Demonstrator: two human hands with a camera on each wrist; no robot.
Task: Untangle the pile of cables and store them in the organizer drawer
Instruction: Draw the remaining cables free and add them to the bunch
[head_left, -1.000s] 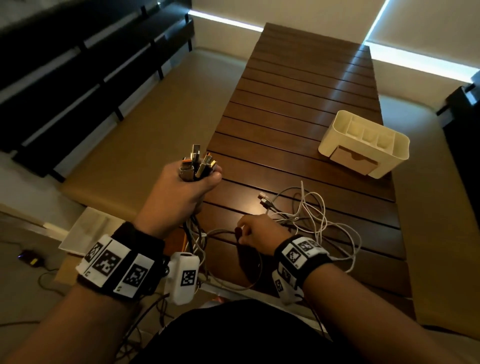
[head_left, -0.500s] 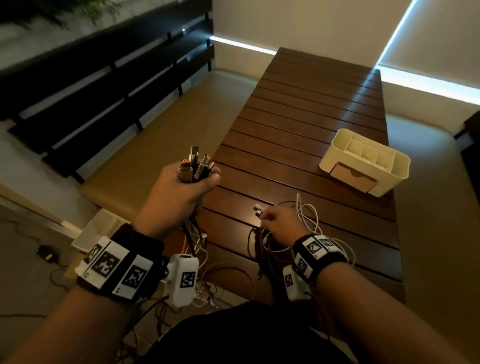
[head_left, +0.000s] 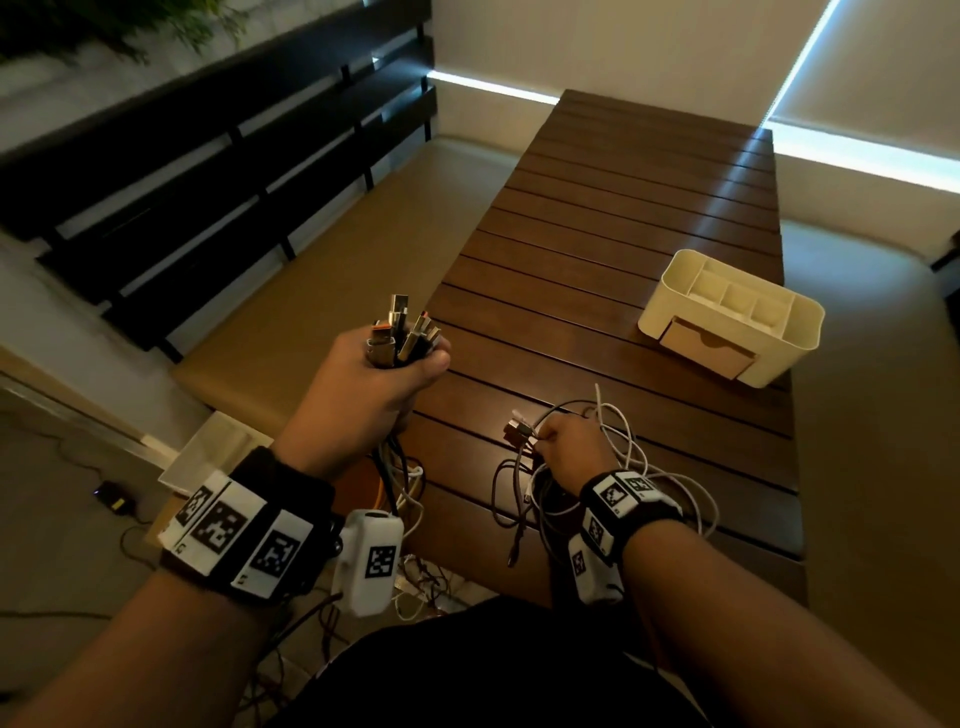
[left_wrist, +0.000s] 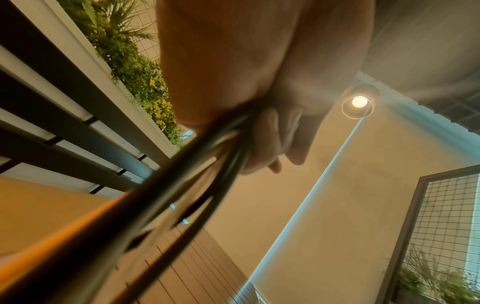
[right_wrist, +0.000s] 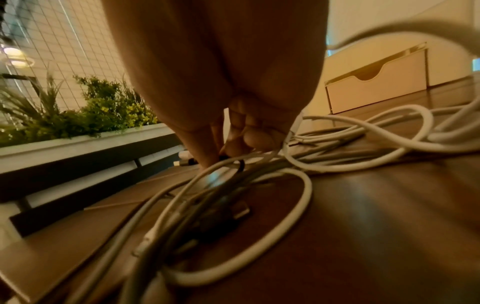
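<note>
My left hand (head_left: 379, 384) is raised beside the table's left edge and grips a bundle of cables, their USB plugs (head_left: 402, 335) sticking up out of the fist. The strands (left_wrist: 161, 201) run down past the wrist. My right hand (head_left: 569, 447) rests on the wooden table (head_left: 597, 270) and pinches cable ends (head_left: 519, 431) at the left of a loose white and dark cable pile (head_left: 649, 467). In the right wrist view the fingertips (right_wrist: 207, 158) press on cables (right_wrist: 259, 185) by a small connector. The cream organizer (head_left: 732, 312) stands at the right, its drawer (head_left: 706, 345) pushed in.
A tan bench (head_left: 311, 270) runs along the left of the table, with a dark slatted rail (head_left: 208, 171) behind it. More cables and a white box (head_left: 218, 447) lie on the floor below the near edge. A planter (right_wrist: 78, 115) lines the rail.
My right hand has moved forward and to the right along the table, gathering the cable ends and drawing the pile in around the wrist. The left hand stays raised with its bundle.
</note>
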